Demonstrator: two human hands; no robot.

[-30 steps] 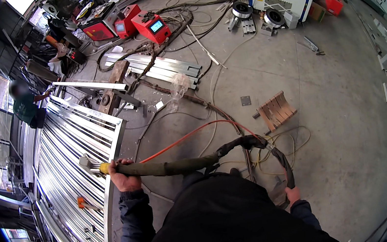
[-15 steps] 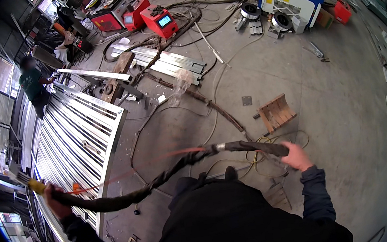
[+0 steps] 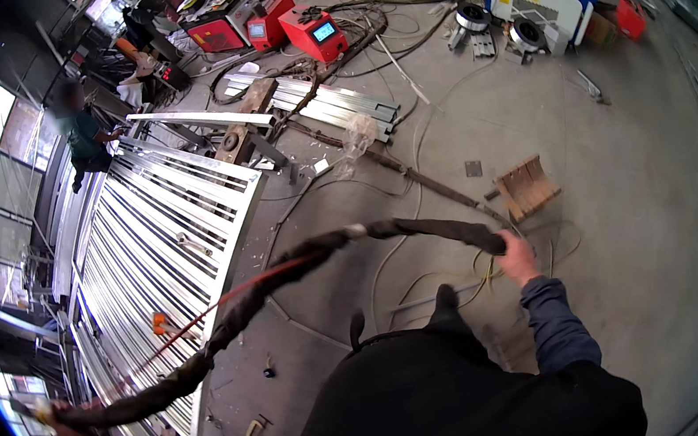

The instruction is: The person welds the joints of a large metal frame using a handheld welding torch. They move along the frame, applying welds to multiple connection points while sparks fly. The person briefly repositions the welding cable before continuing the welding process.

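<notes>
A thick, dark sleeved cable [image 3: 334, 240] arches across in front of me above the floor, with a thin red line running along part of it. My right hand [image 3: 517, 258] is closed round the cable at its right side. Out at the far left, my left hand [image 3: 71, 432] grips the cable close to its yellow and grey end piece [image 3: 37, 410], which is blurred. Under the left stretch of cable lies a slatted metal panel [image 3: 236, 238], bright and silvery. On it rest an orange tool [image 3: 159, 323] and a small metal piece [image 3: 192, 244].
A co-worker [image 3: 85, 135] in a green top stands at the panel's far end. Red machines [image 3: 314, 35], a blue and white machine [image 3: 537, 0] and wire spools [image 3: 473, 18] stand farther back. Hoses, a wooden piece [image 3: 527, 188] and a C-clamp [image 3: 256, 428] lie on the floor.
My left hand has moved left and down, drawing the cable's end with it. The cable's middle now arches higher. My view has shifted, and the co-worker has turned or leaned slightly.
</notes>
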